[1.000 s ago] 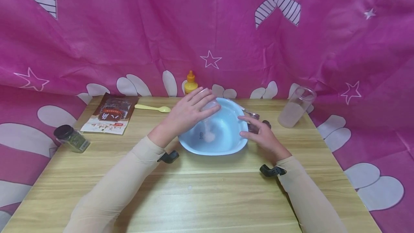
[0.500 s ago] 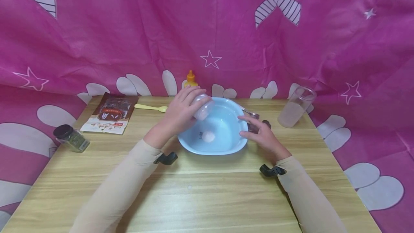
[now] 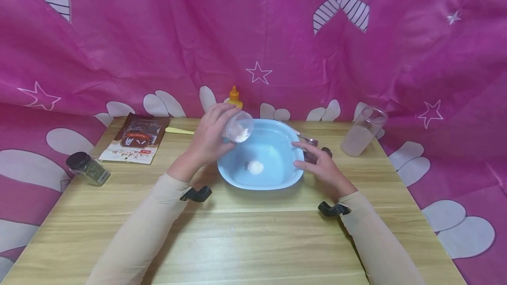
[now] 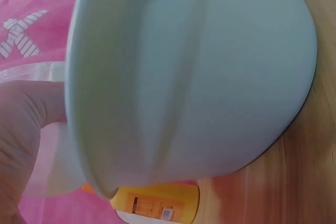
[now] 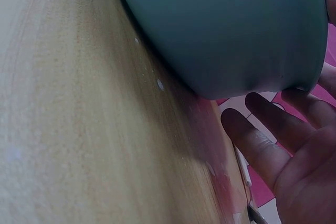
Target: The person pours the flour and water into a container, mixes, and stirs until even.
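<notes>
My left hand (image 3: 211, 133) grips a clear plastic cup (image 3: 239, 127) with white powder in it, tilted above the left rim of a light blue basin (image 3: 277, 162). On the basin's floor lies a small heap of white powder (image 3: 255, 167). In the left wrist view the basin's outer wall (image 4: 210, 77) covers much of the frame, with the cup (image 4: 58, 171) partly hidden behind its rim. My right hand (image 3: 322, 166) holds the basin's right rim, thumb and index finger over the edge. Other fingers (image 5: 257, 145) spread below, along the outside.
On the wooden table (image 3: 245, 241) a yellow squeeze bottle (image 3: 234, 96) stands behind the basin. A yellow spoon (image 3: 179, 130), brown packet (image 3: 136, 140) and black-lidded jar (image 3: 88, 169) lie leftward. Metal measuring spoons (image 3: 310, 141) and a tall clear container (image 3: 362, 131) are right of the basin.
My left hand has moved left and turned the cup from tipped over the basin toward upright, so its mouth and powder now show. The right hand has stayed at the rim.
</notes>
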